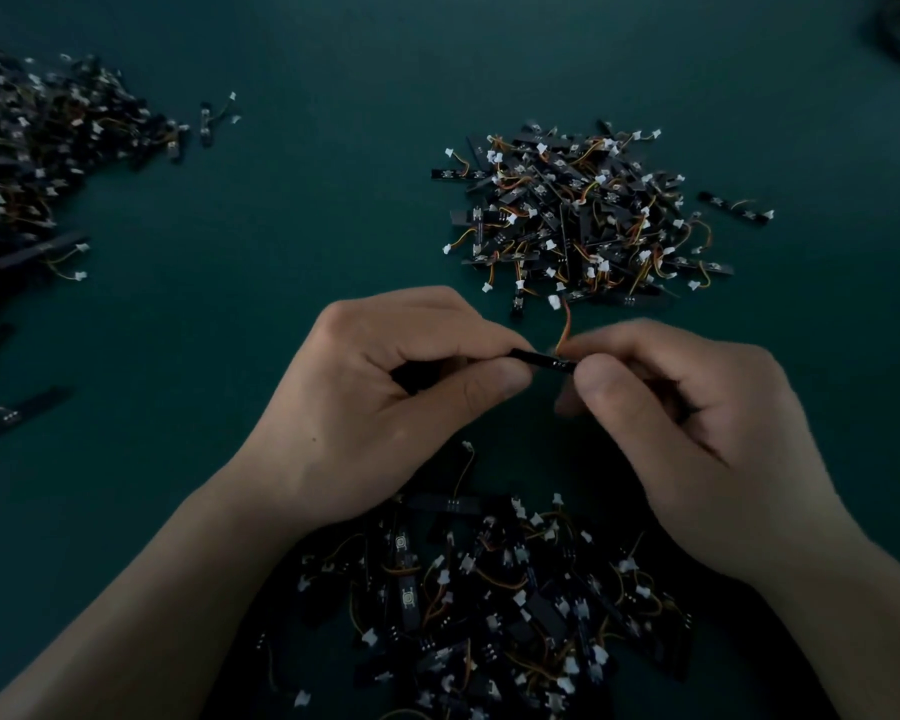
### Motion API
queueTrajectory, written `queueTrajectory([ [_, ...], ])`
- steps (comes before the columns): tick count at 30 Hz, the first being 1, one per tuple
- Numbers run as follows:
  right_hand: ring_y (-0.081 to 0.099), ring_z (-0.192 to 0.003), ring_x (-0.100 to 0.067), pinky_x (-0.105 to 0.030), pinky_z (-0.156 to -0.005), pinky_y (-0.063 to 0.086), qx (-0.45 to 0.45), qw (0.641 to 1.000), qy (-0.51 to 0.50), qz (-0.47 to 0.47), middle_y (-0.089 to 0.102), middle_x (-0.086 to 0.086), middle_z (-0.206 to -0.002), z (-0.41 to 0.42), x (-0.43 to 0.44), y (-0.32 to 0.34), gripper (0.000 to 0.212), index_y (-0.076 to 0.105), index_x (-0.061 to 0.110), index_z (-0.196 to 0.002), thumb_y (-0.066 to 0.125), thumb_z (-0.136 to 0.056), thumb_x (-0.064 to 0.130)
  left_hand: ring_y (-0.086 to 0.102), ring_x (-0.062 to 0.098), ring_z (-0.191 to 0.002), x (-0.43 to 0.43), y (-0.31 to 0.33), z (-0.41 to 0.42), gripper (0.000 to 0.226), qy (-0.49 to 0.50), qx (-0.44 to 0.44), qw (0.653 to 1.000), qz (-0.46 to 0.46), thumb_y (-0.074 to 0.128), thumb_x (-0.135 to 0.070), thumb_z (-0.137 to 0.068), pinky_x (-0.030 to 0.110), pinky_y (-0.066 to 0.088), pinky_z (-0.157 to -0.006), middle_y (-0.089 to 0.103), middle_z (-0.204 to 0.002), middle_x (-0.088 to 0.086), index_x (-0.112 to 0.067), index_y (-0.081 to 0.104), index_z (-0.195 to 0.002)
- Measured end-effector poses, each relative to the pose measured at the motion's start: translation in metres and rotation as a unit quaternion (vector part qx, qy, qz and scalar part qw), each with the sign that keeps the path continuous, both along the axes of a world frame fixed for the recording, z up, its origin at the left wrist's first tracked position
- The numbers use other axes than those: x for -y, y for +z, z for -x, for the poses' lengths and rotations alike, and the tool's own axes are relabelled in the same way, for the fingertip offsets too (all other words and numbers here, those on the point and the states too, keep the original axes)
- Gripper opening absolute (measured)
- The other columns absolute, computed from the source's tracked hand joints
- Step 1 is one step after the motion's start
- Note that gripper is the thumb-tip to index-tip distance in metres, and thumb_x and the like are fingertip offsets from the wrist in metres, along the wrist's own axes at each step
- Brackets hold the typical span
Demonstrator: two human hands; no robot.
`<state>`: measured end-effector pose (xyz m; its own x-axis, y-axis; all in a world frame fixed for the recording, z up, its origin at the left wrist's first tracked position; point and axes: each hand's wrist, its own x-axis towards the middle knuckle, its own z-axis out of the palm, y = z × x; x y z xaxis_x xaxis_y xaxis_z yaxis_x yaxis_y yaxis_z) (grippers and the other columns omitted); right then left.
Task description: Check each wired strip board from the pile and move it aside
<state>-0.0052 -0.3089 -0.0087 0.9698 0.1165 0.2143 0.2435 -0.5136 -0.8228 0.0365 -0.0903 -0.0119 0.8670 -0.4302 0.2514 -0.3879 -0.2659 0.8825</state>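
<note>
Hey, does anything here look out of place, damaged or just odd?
Nothing looks damaged or spilled. Only a few boards lie apart from their heaps: one stray board just right of the middle pile, another lone board at the left edge of the view. The light is too dim to judge fine defects.

**Q:** What carries everything here?

**A:** A dark green table [292, 241], dimly lit, beneath my left hand [385, 387] and right hand [687, 407].

**Q:** And what lies on it?

**A:** Just beyond my right hand sits the far pile [583, 215]: black strip boards with orange and yellow wires and white plugs. The near pile [489, 605] lies closer to me than both hands, between my wrists. Well left of my left hand, the left pile [37, 163] sprawls out of view. A lone board [27, 410] lies left of that hand, and a stray board [739, 207] lies just right of the far pile.
</note>
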Motion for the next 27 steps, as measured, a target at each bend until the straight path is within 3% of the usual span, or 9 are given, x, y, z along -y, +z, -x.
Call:
queueTrajectory([
  [3,0.057,-0.054,-0.014,-0.024,-0.047,0.042,-0.030,0.999,0.035,-0.015,0.068,0.007,-0.068,-0.0009,0.0011,0.0014,0.041,0.069,0.029,-0.077,0.042,-0.105,0.040,0.071,0.026,-0.083,0.0010,0.0004,0.0002,0.011,0.003,0.010,1.000,-0.004,0.073,-0.018,-0.097,0.031,0.053,-0.068,0.073,-0.094,0.000,-0.020,0.081,-0.103],
  [7,0.045,-0.044,-0.008,-0.016,-0.044,0.032,-0.047,0.997,0.048,-0.026,0.052,0.008,-0.053,-0.0019,0.0025,0.0014,0.036,0.062,0.023,-0.071,0.047,-0.101,0.036,0.070,0.026,-0.081,0.0001,0.0013,0.0005,0.009,-0.014,0.003,1.000,-0.023,0.073,-0.021,-0.098,0.037,0.053,-0.068,0.073,-0.093,0.000,-0.017,0.080,-0.100],
  [10,0.046,-0.044,-0.006,-0.013,-0.044,0.032,-0.035,0.998,0.049,-0.016,0.054,0.006,-0.054,-0.0018,0.0017,0.0009,0.032,0.060,0.024,-0.071,0.050,-0.099,0.036,0.068,0.026,-0.076,-0.0007,0.0056,0.0013,0.018,-0.034,-0.028,0.999,-0.022,0.065,-0.033,-0.097,0.038,0.051,-0.064,0.070,-0.085,0.002,-0.020,0.076,-0.092],
  [14,0.054,-0.049,-0.016,-0.024,-0.042,0.038,-0.019,0.997,0.068,0.013,0.057,0.001,-0.057,0.0002,-0.0012,0.0017,0.026,0.061,0.028,-0.075,0.053,-0.098,0.037,0.061,0.014,-0.060,0.0029,0.0068,0.0026,0.020,-0.007,-0.029,0.998,-0.060,0.066,-0.031,-0.092,0.021,0.045,-0.055,0.064,-0.068,-0.009,-0.025,0.067,-0.073],
  [17,0.055,-0.050,-0.015,-0.025,-0.042,0.037,0.010,0.997,0.063,0.033,0.056,0.004,-0.057,0.0003,-0.0016,0.0011,0.024,0.064,0.024,-0.078,0.055,-0.098,0.033,0.057,0.008,-0.055,0.0033,0.0074,0.0032,0.021,0.009,-0.032,0.997,-0.064,0.067,-0.031,-0.090,0.014,0.040,-0.052,0.061,-0.063,-0.012,-0.029,0.061,-0.070],
  [27,0.059,-0.056,-0.010,-0.011,-0.049,0.037,0.028,0.997,0.067,0.032,0.059,0.008,-0.061,0.0001,-0.0016,0.0026,0.023,0.068,0.022,-0.077,0.059,-0.097,0.030,0.051,0.015,-0.054,0.0021,0.0089,0.0038,0.027,-0.027,-0.035,0.998,-0.046,0.064,-0.031,-0.087,0.029,0.040,-0.049,0.055,-0.062,-0.003,-0.015,0.055,-0.067],
])
